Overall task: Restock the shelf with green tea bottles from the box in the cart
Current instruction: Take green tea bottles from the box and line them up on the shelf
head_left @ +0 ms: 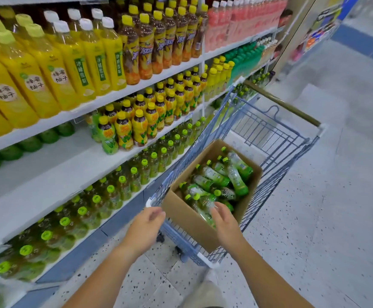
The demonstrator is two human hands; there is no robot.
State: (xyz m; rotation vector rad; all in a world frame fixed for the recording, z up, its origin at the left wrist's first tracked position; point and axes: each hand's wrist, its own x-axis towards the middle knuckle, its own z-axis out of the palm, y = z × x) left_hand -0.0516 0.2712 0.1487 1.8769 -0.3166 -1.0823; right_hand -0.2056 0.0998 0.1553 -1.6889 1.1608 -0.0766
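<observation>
Beside stocked shelves, right hand grips a green tea bottle; left hand hovers relaxed, empty.

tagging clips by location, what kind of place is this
Most likely a supermarket drinks aisle. White shelves carry tiered rows of bottled drinks, a wire shopping cart stands beside them, and in it sits a cardboard box of green tea bottles.

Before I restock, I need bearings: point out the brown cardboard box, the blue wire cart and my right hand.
brown cardboard box (187,218): head view, near wall.
blue wire cart (278,174): head view, right side.
right hand (225,222): head view, back.
</observation>
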